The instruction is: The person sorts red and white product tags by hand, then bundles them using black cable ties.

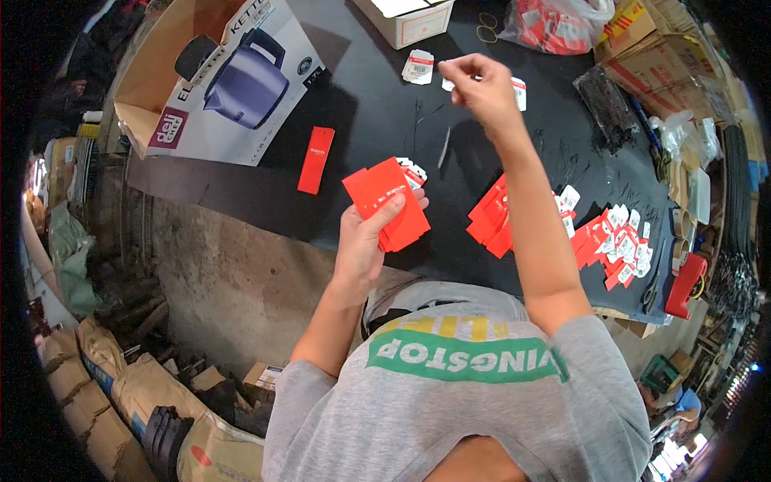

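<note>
My left hand (363, 237) grips a stack of red cards (393, 210), thumb across the top; white barcode labels (414, 173) show at the stack's far edge. Reaching over the black table, my right hand (486, 90) has its fingers pinched together beside white tags (520, 94); whatever is between them, if anything, I cannot make out. A small pile of white barcode tags (418, 67) sits to its left. One red strip card (316, 161) lies alone left of my left hand. More red cards (490, 218) lie partly behind my right forearm.
A kettle box (241, 88) stands at the table's left. Red cards with white tags (614, 245) spread on the right, near scissors (650, 293) and a red tool (687, 285). At the back are a white box (414, 26) and a plastic bag (556, 28) of red cards.
</note>
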`<state>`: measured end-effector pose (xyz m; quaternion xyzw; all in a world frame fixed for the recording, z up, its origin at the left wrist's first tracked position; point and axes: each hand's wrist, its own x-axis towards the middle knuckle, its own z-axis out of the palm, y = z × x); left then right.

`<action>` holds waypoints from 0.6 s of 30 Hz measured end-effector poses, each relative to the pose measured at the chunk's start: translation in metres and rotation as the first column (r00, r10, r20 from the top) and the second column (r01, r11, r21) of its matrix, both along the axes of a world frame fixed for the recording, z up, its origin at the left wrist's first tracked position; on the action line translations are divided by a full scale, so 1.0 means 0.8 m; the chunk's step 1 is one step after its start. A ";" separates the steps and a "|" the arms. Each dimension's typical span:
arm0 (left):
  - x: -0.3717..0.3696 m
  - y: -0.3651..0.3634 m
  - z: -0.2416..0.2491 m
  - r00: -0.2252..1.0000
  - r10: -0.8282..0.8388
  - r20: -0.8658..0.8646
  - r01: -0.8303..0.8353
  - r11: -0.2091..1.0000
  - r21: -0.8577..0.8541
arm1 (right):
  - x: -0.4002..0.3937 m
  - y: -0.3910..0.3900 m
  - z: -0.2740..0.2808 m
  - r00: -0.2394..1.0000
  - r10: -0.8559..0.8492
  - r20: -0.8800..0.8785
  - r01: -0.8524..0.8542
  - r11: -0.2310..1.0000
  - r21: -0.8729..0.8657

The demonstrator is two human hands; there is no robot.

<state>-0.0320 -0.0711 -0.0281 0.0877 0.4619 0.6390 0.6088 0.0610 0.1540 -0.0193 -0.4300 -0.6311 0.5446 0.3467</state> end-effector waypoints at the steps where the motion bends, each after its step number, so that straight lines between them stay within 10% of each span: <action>1: -0.001 0.002 -0.002 0.999 0.032 -0.014 -0.032 0.999 -0.009 | 0.008 -0.007 0.017 0.997 0.003 -0.082 -0.002 1.000 0.006; 9: 0.007 0.037 0.004 0.913 0.153 -0.378 -0.151 0.988 0.036 | 0.056 -0.097 0.076 0.940 0.302 -0.158 -0.332 0.914 -0.233; 18: 0.032 0.048 0.016 0.609 0.217 -0.763 -0.048 0.970 0.238 | 0.071 -0.114 0.065 0.958 0.179 -0.225 -0.235 0.939 -0.250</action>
